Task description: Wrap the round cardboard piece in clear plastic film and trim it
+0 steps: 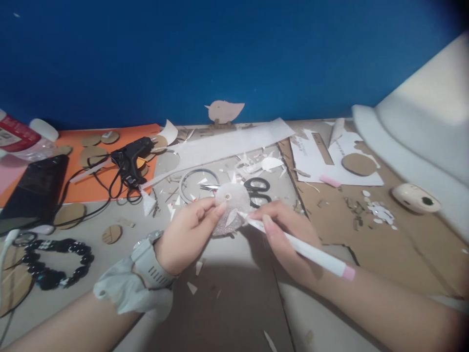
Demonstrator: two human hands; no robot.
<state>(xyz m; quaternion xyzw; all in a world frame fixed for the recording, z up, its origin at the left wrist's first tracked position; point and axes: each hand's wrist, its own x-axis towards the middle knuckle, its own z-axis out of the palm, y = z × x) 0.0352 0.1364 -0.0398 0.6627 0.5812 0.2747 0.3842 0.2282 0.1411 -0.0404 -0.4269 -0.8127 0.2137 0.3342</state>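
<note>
A round, glittery pale piece [231, 195] with a small hole near its top is pinched at its left edge by my left hand [188, 232]. My right hand [289, 234] grips a white marker with a pink end [318, 255]. The marker's tip touches or nearly touches the lower right of the piece, beside a small white leaf-like shape on it. Black-handled scissors [257, 185] lie just behind the piece, their blades partly hidden by it. A clear ring [183, 183] lies near the scissors' tips.
A black glue gun [130, 156] with its cord rests on an orange sheet [78, 188]. At the left are a phone [36, 190], bottle [22, 137] and beaded bracelet [58, 244]. Paper scraps, a long white strip [227, 146] and cardboard [395, 249] cover the back and right.
</note>
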